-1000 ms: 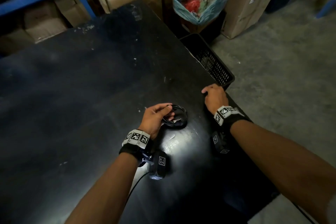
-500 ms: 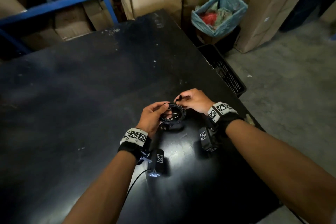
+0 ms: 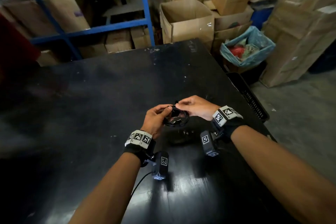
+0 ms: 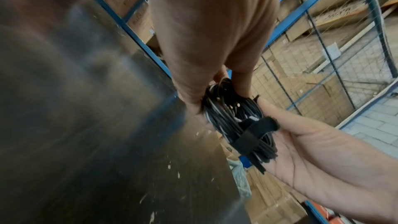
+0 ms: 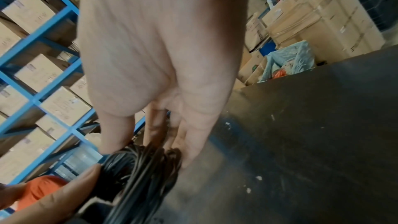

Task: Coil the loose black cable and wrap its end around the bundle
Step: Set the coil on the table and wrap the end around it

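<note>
The black cable (image 3: pixel 177 119) is wound into a small coil and held just above the black table (image 3: pixel 91 105). My left hand (image 3: pixel 168 110) grips the coil's left side between thumb and fingers. From the right, my right hand (image 3: pixel 179 105) pinches the coil's top edge. In the left wrist view a black strap (image 4: pixel 254 132) crosses the cable coil (image 4: pixel 228 113), with the right hand's palm (image 4: pixel 323 159) beneath it. The right wrist view shows my right hand's fingers (image 5: pixel 189 142) and thumb on either side of the coil (image 5: pixel 142 171). The cable's end is hidden.
A black perforated crate (image 3: pixel 249 94) sits off the table's right edge. A bin with a blue liner (image 3: pixel 249 49) and cardboard boxes (image 3: pixel 187 22) stand behind the table. Blue shelving (image 3: pixel 94 29) is at the back left.
My right hand left the table's right edge and took hold of the coil. Both hands lifted the coil slightly off the table. The head view tilted up.
</note>
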